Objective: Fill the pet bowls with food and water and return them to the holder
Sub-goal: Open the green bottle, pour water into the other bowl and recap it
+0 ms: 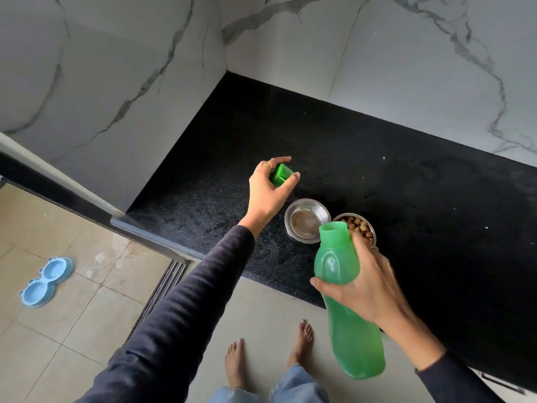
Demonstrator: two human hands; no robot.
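Note:
Two steel pet bowls stand side by side on the black counter (377, 175). The left bowl (307, 220) holds no food; the right bowl (360, 226) holds brown kibble and is partly hidden by the bottle. My right hand (369, 283) grips an uncapped green water bottle (345, 301), tilted, its open mouth just over the bowls. My left hand (268, 193) holds the green bottle cap (280, 174) above the counter, left of and behind the bowls. The blue two-hole bowl holder (46, 282) lies on the floor at the far left.
Marble-patterned walls (377, 53) enclose the counter at the back and left. A dark sliding-door track (162, 289) runs across the beige tiled floor between me and the holder. My bare feet (270, 353) stand in front of the counter's edge.

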